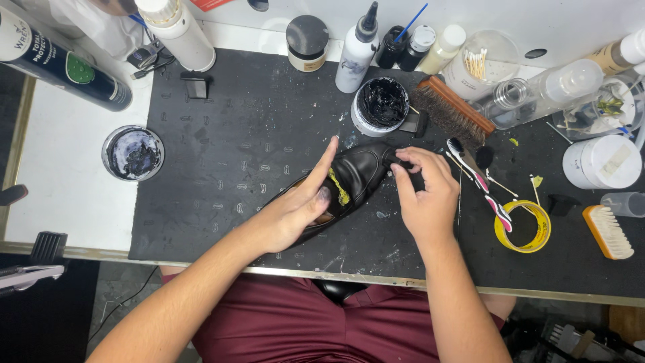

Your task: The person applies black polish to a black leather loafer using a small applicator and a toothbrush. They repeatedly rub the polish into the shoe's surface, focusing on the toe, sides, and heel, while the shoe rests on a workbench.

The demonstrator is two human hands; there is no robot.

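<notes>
- One black shoe (359, 176) lies at the centre of the frame on the black mat (222, 134), toe towards the upper right, a yellow smear on its tongue.
- Your left hand (295, 205) rests flat over the shoe's opening, fingers loosely spread, index finger pointing up the frame; it clamps nothing.
- Your right hand (424, 195) sits just right of the shoe, fingers pinched together on a small black applicator (398, 159) pressed to the toe.
- Two open pots of black polish: one jar (380, 105) just above the shoe, one tin (133, 153) at the left, off the mat on the white bench (60, 175).
- Brushes: one wooden bristle brush (451, 109) at upper right, one toothbrush (478, 180) beside your right hand, one small pale brush (608, 232) at far right.
- One yellow tape roll (524, 226) lies right of your right wrist.
- Bottles and jars crowd the top edge and the right side; the roomiest part of the mat is left of the shoe, and the bench's near edge runs just below your wrists.
</notes>
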